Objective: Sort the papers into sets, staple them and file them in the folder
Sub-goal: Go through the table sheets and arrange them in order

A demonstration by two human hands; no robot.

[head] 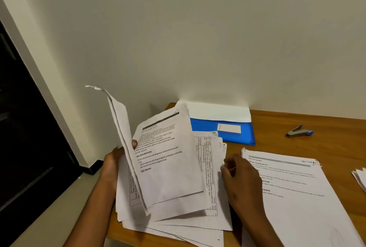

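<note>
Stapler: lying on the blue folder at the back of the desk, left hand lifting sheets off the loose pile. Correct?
Not quite. The stapler lies on the bare wooden desk, to the right of the blue folder and apart from it, as the head view shows. The rest holds: the folder is at the back of the desk, and the left hand lifts sheets off the loose pile.

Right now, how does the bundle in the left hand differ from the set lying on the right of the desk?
The bundle is lifted and fanned open, pinched by the left hand; the set on the right lies flat, squared and untouched. The bundle's sheets curl upward; the set's stay level. Both are white printed pages.
</note>
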